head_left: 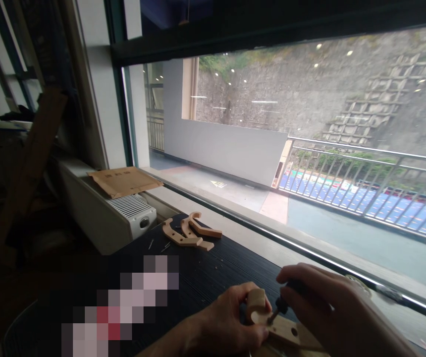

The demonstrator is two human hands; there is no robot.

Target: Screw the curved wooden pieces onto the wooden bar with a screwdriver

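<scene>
Low in the view, my left hand (231,317) is closed round the curved end of a pale wooden hook (285,331) with a dark hole along its flat arm. My right hand (332,305) grips a dark-handled screwdriver (280,304), its fingers curled over the handle. The screwdriver slants down, and its tip meets the wood beside my left thumb. Whether a screw sits under the tip, I cannot tell. Part of the hook's far end is hidden behind my right hand.
Several more wooden hooks (183,241) lie in a pile on the black table (198,275), with thin screws or nails (166,245) beside them. A brown envelope (126,181) rests on a white heater (131,213). The window sill (257,253) borders the table; a blurred patch covers the left.
</scene>
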